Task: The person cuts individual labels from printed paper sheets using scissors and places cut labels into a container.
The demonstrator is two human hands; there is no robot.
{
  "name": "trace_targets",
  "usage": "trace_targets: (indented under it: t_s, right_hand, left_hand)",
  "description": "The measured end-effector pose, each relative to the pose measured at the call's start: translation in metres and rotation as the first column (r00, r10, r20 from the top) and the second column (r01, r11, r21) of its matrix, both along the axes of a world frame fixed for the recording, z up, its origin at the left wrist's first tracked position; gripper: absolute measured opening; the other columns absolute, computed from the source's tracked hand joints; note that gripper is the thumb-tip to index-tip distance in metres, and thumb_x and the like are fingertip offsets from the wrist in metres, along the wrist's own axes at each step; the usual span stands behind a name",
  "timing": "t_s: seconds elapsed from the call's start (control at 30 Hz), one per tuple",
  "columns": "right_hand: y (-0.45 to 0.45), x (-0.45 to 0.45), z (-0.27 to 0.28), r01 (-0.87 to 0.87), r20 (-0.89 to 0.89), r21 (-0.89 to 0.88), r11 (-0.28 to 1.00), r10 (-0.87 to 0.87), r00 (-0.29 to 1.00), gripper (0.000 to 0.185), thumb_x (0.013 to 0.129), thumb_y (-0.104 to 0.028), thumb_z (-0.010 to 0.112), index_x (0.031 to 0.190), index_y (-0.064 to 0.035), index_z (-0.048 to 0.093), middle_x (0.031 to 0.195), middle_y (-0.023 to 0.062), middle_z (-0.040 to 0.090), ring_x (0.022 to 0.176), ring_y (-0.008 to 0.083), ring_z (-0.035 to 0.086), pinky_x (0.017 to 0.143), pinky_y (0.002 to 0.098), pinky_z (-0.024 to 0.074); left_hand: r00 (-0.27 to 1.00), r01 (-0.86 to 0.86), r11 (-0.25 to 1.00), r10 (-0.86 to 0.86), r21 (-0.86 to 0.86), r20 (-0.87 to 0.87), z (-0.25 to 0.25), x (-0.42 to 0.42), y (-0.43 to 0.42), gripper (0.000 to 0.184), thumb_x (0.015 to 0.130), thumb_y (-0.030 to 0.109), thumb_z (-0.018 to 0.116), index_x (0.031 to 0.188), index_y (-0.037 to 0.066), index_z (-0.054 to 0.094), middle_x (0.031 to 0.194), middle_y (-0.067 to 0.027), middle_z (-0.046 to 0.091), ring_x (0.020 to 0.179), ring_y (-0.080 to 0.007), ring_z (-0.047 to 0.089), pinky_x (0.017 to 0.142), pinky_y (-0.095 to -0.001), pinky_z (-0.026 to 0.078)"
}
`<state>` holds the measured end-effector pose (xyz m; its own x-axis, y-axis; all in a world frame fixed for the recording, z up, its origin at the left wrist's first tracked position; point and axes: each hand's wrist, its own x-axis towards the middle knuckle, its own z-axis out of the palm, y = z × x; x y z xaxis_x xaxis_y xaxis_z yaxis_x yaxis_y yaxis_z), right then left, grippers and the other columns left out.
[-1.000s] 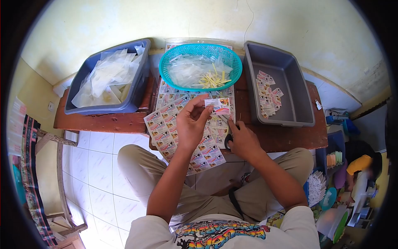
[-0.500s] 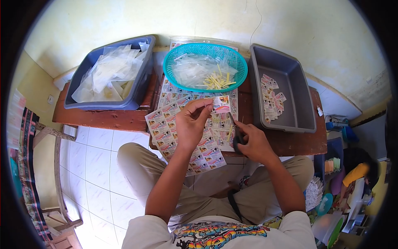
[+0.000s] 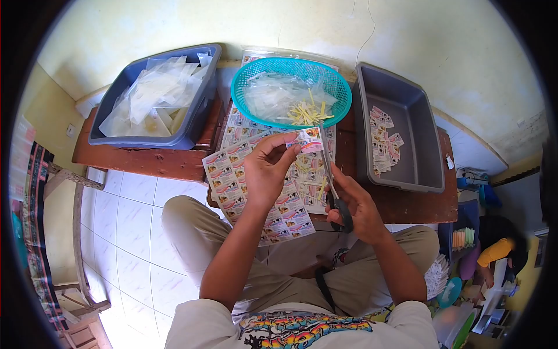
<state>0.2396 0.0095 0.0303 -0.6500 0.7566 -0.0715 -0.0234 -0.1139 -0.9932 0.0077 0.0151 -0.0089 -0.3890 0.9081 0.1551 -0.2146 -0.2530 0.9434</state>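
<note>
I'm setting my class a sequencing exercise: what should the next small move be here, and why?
Probably close the scissors along the right edge of the small printed label: the right hand holds the blades beside that edge, while the left hand pinches the label's opposite side.

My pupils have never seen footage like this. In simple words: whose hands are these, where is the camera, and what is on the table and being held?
No machine here: these are a seated person's two bare hands, seen from a camera worn on the head, looking forward and down. The left hand holds a small printed label; the right hand holds scissors, blades at the label's edge. On the wooden table are printed sheets, a turquoise basket with clear plastic pieces and yellowish strips, and a tub on either side; the right-hand tub contains cut labels.
</note>
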Motion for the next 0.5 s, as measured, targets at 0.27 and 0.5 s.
trace_targets:
  t_s: [0.27,0.5]
  right_hand:
    - [-0.0002,-0.0059,-0.0022,0.032,-0.009,-0.008,0.999,-0.032,0.999,0.096,0.090,-0.009,0.087,0.168,-0.0068,0.032,0.120,0.0027,0.048,0.106,0.0123,0.057,0.093,0.0259,0.0520]
    - [-0.0006,-0.0070,-0.0043,0.033,0.004,0.019,0.999,-0.033,0.999,0.094,0.090,-0.008,0.086,0.168,-0.0066,0.033,0.119,0.0020,0.048,0.106,0.0119,0.057,0.090,0.0256,0.0517]
  left_hand:
    - [0.999,-0.007,0.999,0.008,0.036,-0.032,-0.0035,0.0015,0.0000,0.027,0.095,-0.004,0.078,0.121,-0.002,0.074,0.106,-0.0072,0.077,0.094,-0.0119,0.072,0.084,-0.0271,0.061]
    - [1.000,0.015,0.999,-0.015,0.040,-0.013,-0.0045,0.0021,-0.0018,0.027,0.094,-0.004,0.079,0.121,-0.003,0.074,0.110,-0.0077,0.076,0.098,-0.0119,0.072,0.086,-0.0269,0.061]
